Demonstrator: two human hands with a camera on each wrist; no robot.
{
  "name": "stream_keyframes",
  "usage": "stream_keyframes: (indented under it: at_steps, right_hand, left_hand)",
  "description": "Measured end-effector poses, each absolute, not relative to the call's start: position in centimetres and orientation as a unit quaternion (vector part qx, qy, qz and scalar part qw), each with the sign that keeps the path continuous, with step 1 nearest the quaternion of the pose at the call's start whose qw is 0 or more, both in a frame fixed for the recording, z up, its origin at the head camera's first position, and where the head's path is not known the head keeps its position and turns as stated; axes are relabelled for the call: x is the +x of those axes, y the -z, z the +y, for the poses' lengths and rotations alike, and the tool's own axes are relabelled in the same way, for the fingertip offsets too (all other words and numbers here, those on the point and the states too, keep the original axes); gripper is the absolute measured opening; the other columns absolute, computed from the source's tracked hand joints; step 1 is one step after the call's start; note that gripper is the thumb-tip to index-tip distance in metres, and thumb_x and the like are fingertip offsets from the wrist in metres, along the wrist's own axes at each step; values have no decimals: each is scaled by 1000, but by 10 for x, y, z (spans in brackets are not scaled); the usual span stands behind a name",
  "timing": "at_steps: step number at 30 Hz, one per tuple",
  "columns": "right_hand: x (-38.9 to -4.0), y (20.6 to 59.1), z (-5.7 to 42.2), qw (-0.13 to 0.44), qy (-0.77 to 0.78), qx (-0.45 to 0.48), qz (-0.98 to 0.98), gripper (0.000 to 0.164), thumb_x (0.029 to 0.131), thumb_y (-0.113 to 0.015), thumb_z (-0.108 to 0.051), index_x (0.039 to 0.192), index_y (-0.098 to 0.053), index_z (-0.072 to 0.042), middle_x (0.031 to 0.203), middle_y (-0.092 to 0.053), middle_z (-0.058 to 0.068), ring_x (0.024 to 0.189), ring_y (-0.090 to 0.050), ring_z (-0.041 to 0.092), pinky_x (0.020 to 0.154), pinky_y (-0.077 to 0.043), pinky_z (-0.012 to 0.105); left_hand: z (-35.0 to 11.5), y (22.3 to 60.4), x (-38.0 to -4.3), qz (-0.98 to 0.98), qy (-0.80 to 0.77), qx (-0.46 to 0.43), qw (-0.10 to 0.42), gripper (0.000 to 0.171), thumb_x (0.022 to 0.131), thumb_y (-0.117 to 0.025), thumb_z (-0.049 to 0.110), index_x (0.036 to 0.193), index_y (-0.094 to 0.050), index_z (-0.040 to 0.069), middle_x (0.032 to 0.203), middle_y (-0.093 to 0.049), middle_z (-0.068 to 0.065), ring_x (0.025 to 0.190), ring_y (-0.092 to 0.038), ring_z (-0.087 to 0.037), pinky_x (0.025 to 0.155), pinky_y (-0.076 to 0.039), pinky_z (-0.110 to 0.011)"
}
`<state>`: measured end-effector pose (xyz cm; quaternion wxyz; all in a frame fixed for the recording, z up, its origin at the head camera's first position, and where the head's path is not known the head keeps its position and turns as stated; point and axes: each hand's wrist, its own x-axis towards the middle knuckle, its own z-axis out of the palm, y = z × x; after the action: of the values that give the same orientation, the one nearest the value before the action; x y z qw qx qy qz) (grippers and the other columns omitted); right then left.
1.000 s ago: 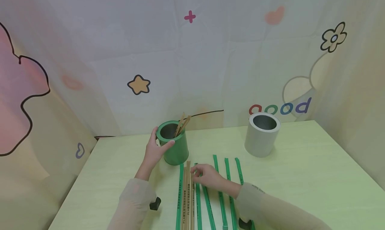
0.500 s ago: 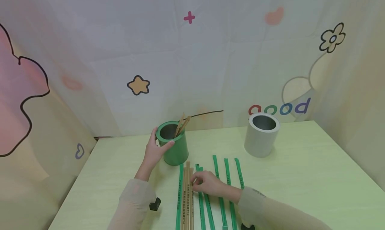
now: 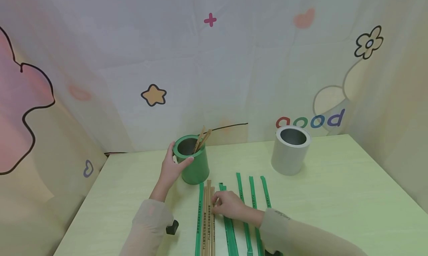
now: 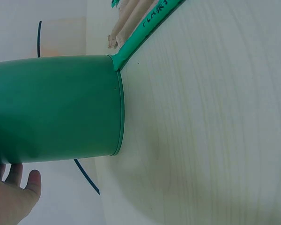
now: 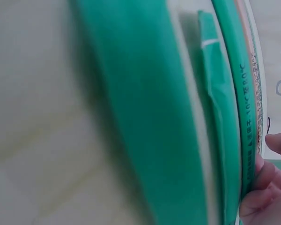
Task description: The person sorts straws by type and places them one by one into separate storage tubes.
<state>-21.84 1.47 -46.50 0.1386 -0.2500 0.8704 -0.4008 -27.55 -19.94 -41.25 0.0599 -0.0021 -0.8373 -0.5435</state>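
Note:
My left hand (image 3: 169, 169) grips the rim of a green round canister (image 3: 196, 170), which stands upright with a few brown straws (image 3: 204, 139) leaning inside. In the left wrist view, fingertips rest along the side of the canister (image 4: 56, 110). My right hand (image 3: 230, 204) is low over the table with bent fingers, fingertips at the rightmost brown wrapped straw (image 3: 213, 226). Its thumb (image 5: 278, 143) is apart from the fingers in the right wrist view; whether they hold a straw I cannot tell. Two green wrapped straws (image 3: 230, 235) lie together partly under that hand.
A single green straw (image 3: 199, 219) lies left of the brown ones. Three more green straws (image 3: 252, 196) are spread at the right, partly beneath the right forearm. A white canister (image 3: 289, 159) stands at the back right, before a printed curtain (image 3: 227, 81).
My right hand has come slightly nearer the body. The two green straws beside it have slid right and closed together. My left hand and the green canister have stayed in place.

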Motion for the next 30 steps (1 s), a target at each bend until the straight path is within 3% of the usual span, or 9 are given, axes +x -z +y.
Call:
stream_keyframes:
  at_steps: [9,19,30]
  right_hand:
    - [-216,467,8,133,347,-226,901,12,74,-66,-16,83,-59,-13,55,-50,-7,46,-41,6,41,-33,20]
    - [-212,462,5,113,323,-227,912,23,72,-68,-18,91,-60,-8,51,-44,-7,42,-37,6,39,-30,20]
    - [-212,463,2,100,311,-215,921,25,70,-69,-14,94,-62,-7,62,-51,-5,50,-38,7,43,-33,21]
  left_hand:
    - [-199,413,-275,-838,542,0,66,96,71,-66,50,142,-9,21,148,-16,-5,136,-13,-25,105,-18,-54]
    - [-198,412,-275,-838,541,2,66,96,71,-66,50,142,-8,22,148,-17,-5,136,-14,-25,105,-18,-54]
    - [-197,410,-274,-837,544,7,64,97,70,-67,50,142,-9,21,147,-17,-6,136,-14,-26,104,-18,-55]
